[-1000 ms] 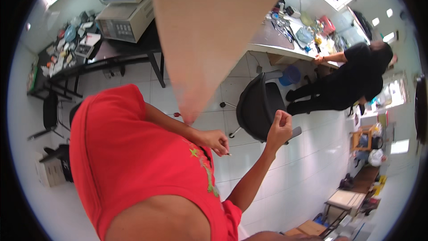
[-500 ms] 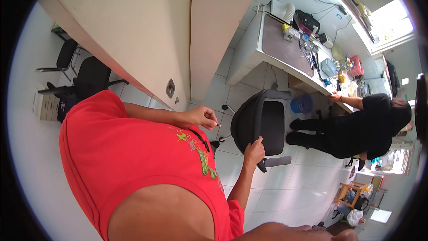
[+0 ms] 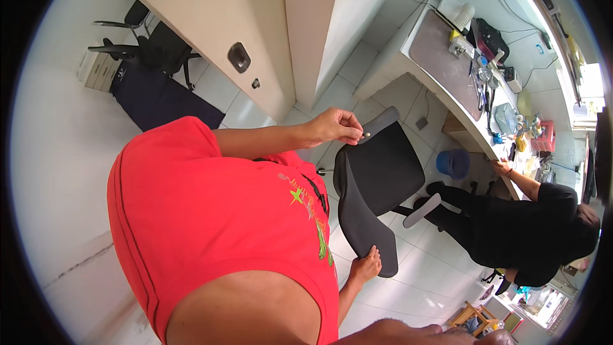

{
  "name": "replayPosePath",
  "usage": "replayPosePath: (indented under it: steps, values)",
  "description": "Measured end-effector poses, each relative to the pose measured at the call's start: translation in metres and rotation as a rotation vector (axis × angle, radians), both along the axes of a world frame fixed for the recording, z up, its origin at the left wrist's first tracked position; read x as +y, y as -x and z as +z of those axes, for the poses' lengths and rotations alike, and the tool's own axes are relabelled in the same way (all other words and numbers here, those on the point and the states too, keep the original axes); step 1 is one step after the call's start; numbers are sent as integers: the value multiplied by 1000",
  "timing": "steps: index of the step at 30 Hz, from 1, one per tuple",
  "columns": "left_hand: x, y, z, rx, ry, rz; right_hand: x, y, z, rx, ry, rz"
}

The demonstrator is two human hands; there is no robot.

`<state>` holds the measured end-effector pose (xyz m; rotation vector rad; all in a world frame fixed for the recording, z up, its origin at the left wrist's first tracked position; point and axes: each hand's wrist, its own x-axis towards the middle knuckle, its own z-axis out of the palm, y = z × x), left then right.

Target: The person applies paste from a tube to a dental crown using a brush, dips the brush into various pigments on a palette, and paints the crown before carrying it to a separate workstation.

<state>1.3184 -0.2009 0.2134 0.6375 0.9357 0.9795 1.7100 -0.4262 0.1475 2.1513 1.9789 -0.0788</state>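
A black office chair stands turned in front of me, its back toward my right side. My right hand is closed on the edge of its backrest. Over the chair's far-left armrest, my left hand pinches a small, pale, shiny piece between thumb and fingertips. The piece is too small to name.
A white workbench with tools and jars runs along the right. A person in black stands at it, one hand on its edge. A blue bucket sits beneath. A cream door is at left, with chairs beyond.
The chair has swung round, its backrest coming toward me and my right hand still on it. My left hand has risen and moved right with the small piece.
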Motion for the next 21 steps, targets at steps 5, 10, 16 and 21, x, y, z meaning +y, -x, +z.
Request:
replayPosePath:
  steps: [5, 10, 16, 21]
  values:
    - [5, -36, -8, -59, 45, -19, -7, -51, 3, 17, 0, 80]
    - [47, -75, -27, -84, 97, -64, -26, -92, 12, 1, -63, 128]
    - [150, -127, -30, -135, 30, -239, -41, -113, 33, -153, 49, -60]
    - [242, -149, -23, -112, 17, -302, -30, -100, 44, -258, 153, -712]
